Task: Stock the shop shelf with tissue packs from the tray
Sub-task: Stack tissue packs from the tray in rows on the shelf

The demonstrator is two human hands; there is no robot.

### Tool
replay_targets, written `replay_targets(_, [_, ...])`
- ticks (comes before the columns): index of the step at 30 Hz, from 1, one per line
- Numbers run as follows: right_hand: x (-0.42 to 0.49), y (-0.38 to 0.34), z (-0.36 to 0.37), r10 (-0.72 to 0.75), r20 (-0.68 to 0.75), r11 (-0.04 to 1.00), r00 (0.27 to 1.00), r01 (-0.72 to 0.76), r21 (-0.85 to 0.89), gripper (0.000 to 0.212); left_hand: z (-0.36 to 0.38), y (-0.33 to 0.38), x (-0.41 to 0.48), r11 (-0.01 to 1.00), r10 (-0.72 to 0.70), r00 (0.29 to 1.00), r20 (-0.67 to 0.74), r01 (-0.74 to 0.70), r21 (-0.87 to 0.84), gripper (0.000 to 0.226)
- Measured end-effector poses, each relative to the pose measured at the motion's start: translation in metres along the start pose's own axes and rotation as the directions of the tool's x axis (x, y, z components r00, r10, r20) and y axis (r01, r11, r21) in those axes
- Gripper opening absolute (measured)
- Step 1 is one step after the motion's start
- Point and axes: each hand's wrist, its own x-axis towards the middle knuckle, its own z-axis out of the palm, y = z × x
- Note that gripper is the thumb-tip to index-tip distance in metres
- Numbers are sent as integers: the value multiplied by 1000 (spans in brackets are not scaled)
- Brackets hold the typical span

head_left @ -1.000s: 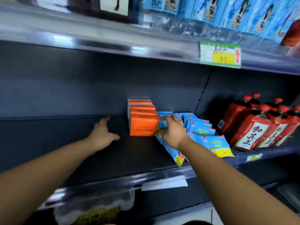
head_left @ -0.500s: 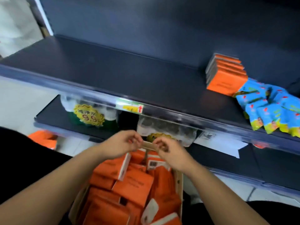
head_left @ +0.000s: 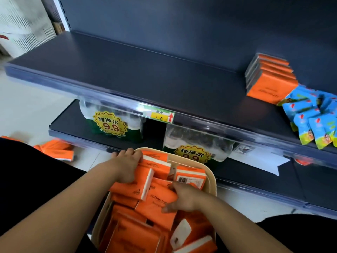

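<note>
Both hands dropped into the tray (head_left: 211,181): right hand (head_left: 184,199) grasps a pack (head_left: 156,199), left hand (head_left: 127,167) seemingly too.

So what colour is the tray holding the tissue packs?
Cream tray, clearest in the head view.

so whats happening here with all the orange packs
A person is restocking. Both hands are down in the cream tray of orange tissue packs: the left hand rests on packs near the far rim, and the right hand grips one pack. A short row of packs already stands on the shelf beside blue packets.
</note>
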Motion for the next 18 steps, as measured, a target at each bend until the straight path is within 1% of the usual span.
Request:
replay_targets(2, [-2, -3, -4, -27, -15, 1000, 1000, 28, 9, 78, 5, 0, 3, 999, -25, 994, 105, 27, -22, 83])
replay_targets(4, [-7, -4, -11, -39, -64, 999, 997, 40, 10, 75, 6, 1, 5, 998, -15, 986, 169, 26, -62, 88])
replay_targets(7, [-21, -3, -29, -33, -53, 999, 998, 32, -22, 66, 2, 5, 3, 999, -11, 986, 165, 18, -44, 88])
replay_targets(9, [-34, -1, -45, -11, -32, 999, 999, 10, -47, 59, -7, 8, 0, 997, 11, 985, 169, 1, -74, 84])
replay_targets(11, [-48, 2, -64, 2, -36, 997, 999, 1, 79, 50, -15, 9, -3, 993, 53, 978, 201, -31, -110, 75])
replay_targets(12, [-58, 3, -73, -11, -49, 989, 999, 18, 144, 47, -18, 8, -4, 989, 88, 973, 216, -59, -135, 66])
replay_targets(14, [-76, 5, -89, -69, -95, 977, 993, 87, 195, 45, -19, 6, -5, 970, 165, 962, 216, -118, -215, 51])
replay_targets(16, [-89, 3, -95, -153, -116, 932, 981, 182, 313, 46, -20, 7, -5, 928, 238, 959, 154, -178, -327, 45])
replay_targets(18, [-94, -7, -87, -242, -117, 870, 963, 269, 413, 45, -23, 11, -6, 844, 302, 953, 32, -252, -473, 38])
